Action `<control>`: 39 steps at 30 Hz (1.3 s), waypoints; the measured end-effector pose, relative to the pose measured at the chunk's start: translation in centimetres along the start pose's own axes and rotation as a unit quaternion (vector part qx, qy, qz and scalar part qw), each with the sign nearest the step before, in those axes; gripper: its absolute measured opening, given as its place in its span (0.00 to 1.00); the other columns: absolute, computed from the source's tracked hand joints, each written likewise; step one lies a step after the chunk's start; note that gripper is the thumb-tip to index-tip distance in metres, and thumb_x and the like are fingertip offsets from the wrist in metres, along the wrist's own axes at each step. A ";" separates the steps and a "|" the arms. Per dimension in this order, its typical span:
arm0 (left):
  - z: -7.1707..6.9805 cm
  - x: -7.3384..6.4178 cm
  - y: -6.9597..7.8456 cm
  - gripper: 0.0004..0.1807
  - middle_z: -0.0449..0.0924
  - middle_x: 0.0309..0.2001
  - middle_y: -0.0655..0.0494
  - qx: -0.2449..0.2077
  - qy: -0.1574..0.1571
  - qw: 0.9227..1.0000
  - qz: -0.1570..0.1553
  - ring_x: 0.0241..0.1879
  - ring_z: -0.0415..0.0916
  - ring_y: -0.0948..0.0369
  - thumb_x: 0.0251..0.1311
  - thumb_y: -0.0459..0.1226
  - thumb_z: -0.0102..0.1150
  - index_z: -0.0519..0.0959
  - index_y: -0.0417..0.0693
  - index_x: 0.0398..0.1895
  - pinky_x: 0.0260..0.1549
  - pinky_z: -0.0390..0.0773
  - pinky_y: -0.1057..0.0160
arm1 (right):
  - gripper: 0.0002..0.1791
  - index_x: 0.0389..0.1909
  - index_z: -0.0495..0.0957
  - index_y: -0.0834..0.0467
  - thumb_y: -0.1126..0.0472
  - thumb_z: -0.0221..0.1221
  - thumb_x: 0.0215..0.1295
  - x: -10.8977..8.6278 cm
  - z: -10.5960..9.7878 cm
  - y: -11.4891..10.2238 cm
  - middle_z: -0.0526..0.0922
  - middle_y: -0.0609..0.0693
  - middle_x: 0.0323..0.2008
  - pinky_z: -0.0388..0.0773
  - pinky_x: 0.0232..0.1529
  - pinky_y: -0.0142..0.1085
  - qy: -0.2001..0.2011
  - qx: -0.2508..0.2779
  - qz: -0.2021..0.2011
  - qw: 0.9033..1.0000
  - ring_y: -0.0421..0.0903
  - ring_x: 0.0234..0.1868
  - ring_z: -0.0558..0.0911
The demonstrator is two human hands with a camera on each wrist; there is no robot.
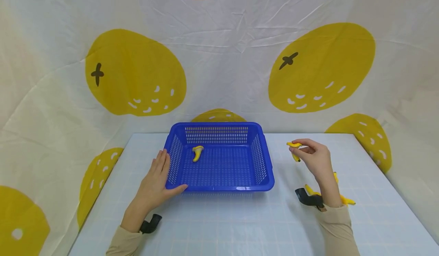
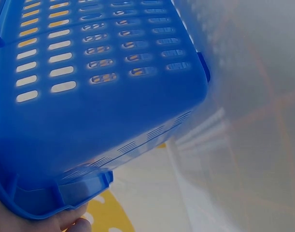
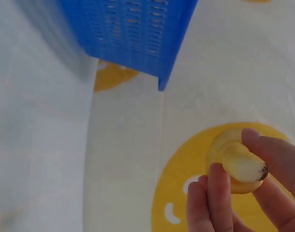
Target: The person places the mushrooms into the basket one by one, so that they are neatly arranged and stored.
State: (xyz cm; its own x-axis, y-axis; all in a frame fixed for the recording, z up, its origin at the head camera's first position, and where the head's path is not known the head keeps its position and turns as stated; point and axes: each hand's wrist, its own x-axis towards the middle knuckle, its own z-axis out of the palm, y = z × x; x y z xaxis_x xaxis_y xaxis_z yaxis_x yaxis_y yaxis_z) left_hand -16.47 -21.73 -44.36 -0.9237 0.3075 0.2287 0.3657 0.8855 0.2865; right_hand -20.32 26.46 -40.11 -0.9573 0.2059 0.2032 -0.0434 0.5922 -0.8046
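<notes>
My left hand (image 1: 152, 183) rests at the near left corner of a blue plastic basket (image 1: 219, 188), fingers straight along its left side and thumb along the front rim. A small half-peeled toy banana (image 1: 197, 155) lies inside, toward the left. Right of the basket, my right hand (image 1: 313, 160) pinches another small half-peeled toy banana (image 3: 244, 164) between thumb and fingers, above the table. Its pale, dark-tipped end faces the right wrist camera.
More toy bananas (image 1: 348, 200) lie on the table beside my right wrist, partly hidden by it. The pale table (image 1: 219, 225) meets a white cloth (image 1: 219, 65) with yellow fruit prints behind and at both sides. Black wrist mounts (image 1: 308, 199) stick out from both wrists.
</notes>
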 end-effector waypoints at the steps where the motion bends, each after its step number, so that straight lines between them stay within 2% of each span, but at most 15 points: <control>1: 0.0 0.0 0.0 0.65 0.36 0.78 0.35 0.001 0.001 1.000 0.001 0.77 0.33 0.43 0.53 0.67 0.62 0.45 0.28 0.76 0.75 0.38 0.50 | 0.20 0.50 0.84 0.55 0.47 0.67 0.63 0.1 0.0 -0.3 0.87 0.56 0.36 0.76 0.32 0.32 0.001 0.001 -0.006 1.000 0.47 0.32 0.82; 12: 0.0 0.1 -0.1 0.65 0.35 0.78 0.36 -0.002 0.000 1.000 -0.004 0.78 0.32 0.44 0.53 0.67 0.62 0.45 0.28 0.76 0.75 0.37 0.51 | 0.23 0.49 0.83 0.57 0.45 0.67 0.61 1.8 0.2 -3.8 0.85 0.58 0.37 0.74 0.35 0.38 -0.013 0.004 -0.053 0.998 0.51 0.33 0.81; 16: 0.1 0.2 -0.2 0.65 0.35 0.78 0.36 -0.003 0.000 1.000 -0.003 0.78 0.32 0.44 0.53 0.67 0.61 0.44 0.29 0.76 0.75 0.36 0.52 | 0.22 0.48 0.83 0.58 0.46 0.68 0.61 2.4 0.4 -4.8 0.82 0.57 0.41 0.73 0.36 0.39 -0.026 0.021 -0.063 0.997 0.51 0.34 0.81; 25: 0.3 0.0 -0.2 0.66 0.36 0.78 0.36 -0.002 0.006 1.000 0.002 0.77 0.33 0.43 0.52 0.68 0.61 0.45 0.28 0.76 0.75 0.36 0.52 | 0.20 0.45 0.82 0.61 0.52 0.70 0.60 3.6 1.6 -6.6 0.75 0.57 0.47 0.74 0.30 0.34 -0.032 0.036 -0.090 0.995 0.49 0.31 0.81; 33: 0.3 0.0 -0.2 0.66 0.35 0.78 0.36 -0.001 0.004 1.000 -0.001 0.77 0.33 0.43 0.52 0.68 0.61 0.45 0.29 0.76 0.75 0.35 0.53 | 0.18 0.43 0.81 0.62 0.54 0.71 0.59 4.5 3.1 -8.3 0.79 0.57 0.39 0.74 0.27 0.31 -0.036 0.058 -0.105 0.992 0.51 0.31 0.80; 39: 0.3 0.0 -0.2 0.66 0.35 0.78 0.36 -0.001 0.005 1.000 -0.001 0.78 0.32 0.44 0.52 0.68 0.61 0.45 0.28 0.76 0.75 0.35 0.53 | 0.19 0.42 0.82 0.62 0.54 0.73 0.56 4.9 4.4 -9.3 0.79 0.56 0.40 0.78 0.30 0.30 -0.047 0.099 -0.110 0.988 0.51 0.30 0.81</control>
State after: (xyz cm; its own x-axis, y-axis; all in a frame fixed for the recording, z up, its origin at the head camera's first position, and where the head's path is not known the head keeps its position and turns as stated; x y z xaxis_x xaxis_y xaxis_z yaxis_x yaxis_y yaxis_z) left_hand -16.56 -21.80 -44.69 -0.9229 0.3028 0.2378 0.3649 0.8849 0.2895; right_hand -25.85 18.53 -34.10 -0.9406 0.0100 0.3394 -0.2991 0.4485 -0.8422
